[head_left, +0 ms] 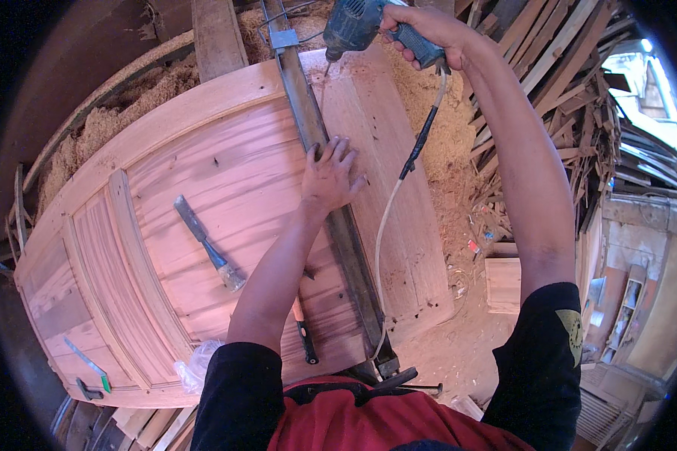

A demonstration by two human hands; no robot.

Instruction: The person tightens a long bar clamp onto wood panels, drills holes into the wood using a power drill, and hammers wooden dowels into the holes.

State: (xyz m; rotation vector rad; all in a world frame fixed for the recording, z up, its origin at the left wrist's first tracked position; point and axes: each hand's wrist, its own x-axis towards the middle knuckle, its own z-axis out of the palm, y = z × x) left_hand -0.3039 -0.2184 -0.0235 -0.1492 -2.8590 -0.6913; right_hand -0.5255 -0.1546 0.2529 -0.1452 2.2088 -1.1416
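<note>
Head-worn, the wide fisheye camera looks steeply down from close by, over the near red shirt, across the wooden panel stretching left.

Glaring daylight from opening at right; pinkish cast; edges fisheye-bent, corners black.

My view's upper edge crops the power drill and the bar clamp, partly covered by the left hand. The left forearm hides part of an orange-and-black-handled hand tool. The drill bit is too thin for me to place its tip.
</note>
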